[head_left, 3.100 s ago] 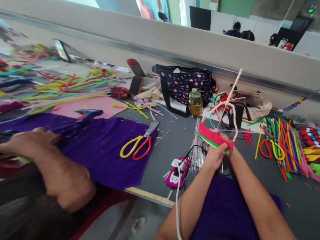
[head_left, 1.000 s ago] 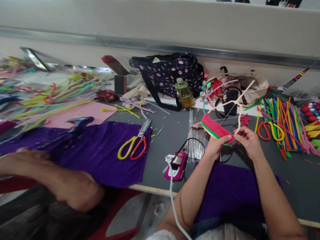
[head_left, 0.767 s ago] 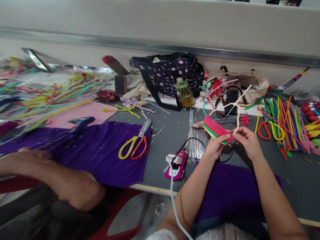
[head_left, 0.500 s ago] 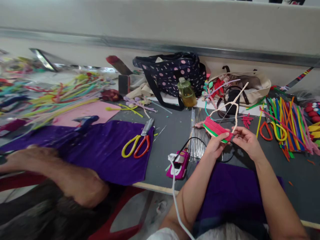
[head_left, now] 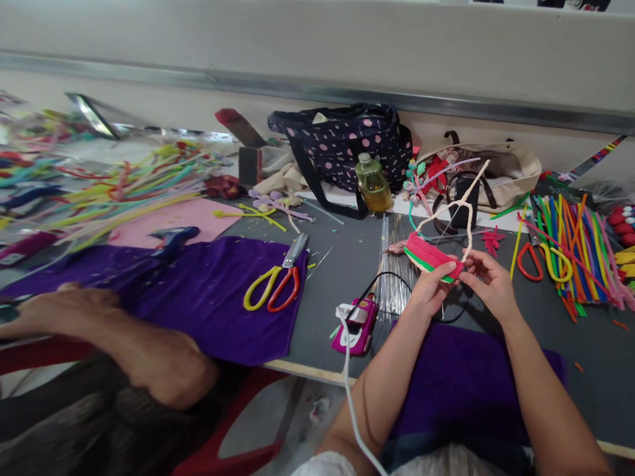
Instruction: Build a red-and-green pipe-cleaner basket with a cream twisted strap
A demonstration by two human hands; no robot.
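On my feed the panel (head_left: 430, 254) is up off the table (head_left: 342, 254), with my left hand (head_left: 430, 285) pinching its near right end, thumb on top. Its pink and green rows look laid together and the cream loop (head_left: 470, 228) is shaped; what remains undone I can't judge. My right hand (head_left: 491, 281) has bent fingertips at that corner, but I can't tell whether they grip anything.

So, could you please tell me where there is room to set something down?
Mostly bare: the grey tabletop right of the right hand, nearer than the bundle of coloured stems, with a few orange scraps; also a smaller patch between the leftmost scissors and the silver wires, lightly littered. Crowded: far left, under loose stems, and around the beige bag.
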